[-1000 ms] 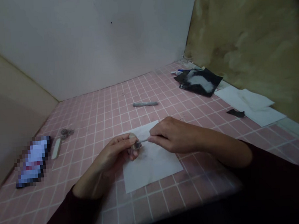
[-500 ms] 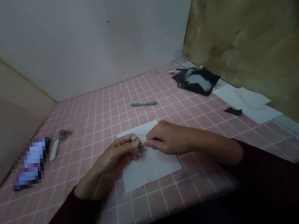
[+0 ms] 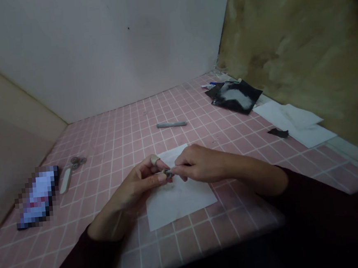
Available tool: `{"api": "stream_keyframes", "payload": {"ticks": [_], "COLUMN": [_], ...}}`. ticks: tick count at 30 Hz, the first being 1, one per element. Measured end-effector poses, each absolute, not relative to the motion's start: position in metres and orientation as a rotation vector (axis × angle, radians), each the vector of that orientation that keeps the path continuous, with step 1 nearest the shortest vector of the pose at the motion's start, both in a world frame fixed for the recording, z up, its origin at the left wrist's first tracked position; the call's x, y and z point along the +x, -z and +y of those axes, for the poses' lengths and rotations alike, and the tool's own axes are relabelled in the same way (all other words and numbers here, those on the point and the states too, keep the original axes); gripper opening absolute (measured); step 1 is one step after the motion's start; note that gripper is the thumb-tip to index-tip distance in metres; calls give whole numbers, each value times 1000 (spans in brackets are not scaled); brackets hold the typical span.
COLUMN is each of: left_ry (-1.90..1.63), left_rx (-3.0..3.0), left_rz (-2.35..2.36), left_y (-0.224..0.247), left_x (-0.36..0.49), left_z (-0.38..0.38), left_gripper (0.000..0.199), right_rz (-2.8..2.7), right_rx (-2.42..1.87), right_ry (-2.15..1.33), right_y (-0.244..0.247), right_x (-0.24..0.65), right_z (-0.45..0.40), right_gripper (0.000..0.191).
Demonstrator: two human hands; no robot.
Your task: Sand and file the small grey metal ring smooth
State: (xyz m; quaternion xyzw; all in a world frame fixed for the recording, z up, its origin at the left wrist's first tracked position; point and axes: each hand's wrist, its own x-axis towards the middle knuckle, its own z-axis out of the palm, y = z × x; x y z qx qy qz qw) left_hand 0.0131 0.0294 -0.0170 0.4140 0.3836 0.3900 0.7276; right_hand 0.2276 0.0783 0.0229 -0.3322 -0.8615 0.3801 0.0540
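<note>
Above a white paper sheet, my left hand pinches a small dark ring-like piece between thumb and fingers. A beige wrap circles one of its fingers. My right hand is closed just to the right, its fingertips at the small piece. A thin item seems to be between those fingertips, too small to make out. Both hands are close together, over the upper half of the sheet.
A grey rod lies beyond the sheet. At left are a blurred-out device, a pale flat stick and small round pieces. Black sheets, white papers and a dark scrap lie at right.
My left hand's fingers have shifted and turned, so the small piece shows more clearly, slightly higher. My right hand's fingers have moved a little and stay beside it.
</note>
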Motion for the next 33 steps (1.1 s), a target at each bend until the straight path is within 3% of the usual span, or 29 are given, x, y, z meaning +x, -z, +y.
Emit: {"api": "stream_keyframes", "payload": {"ticks": [16, 33], "left_ry": [-964, -1055], "left_rx": [1091, 1242], "left_rz": [837, 950], "left_y": [23, 19], "left_x": [14, 17], "left_z": [32, 26], "left_gripper": [24, 23], "right_rz": [-2622, -2468], "right_rx": [-1050, -1010], "right_ry": [-1213, -1573], "right_y": [-23, -17], "right_x": [230, 231], "right_z": [82, 87], "right_gripper": [33, 39]}}
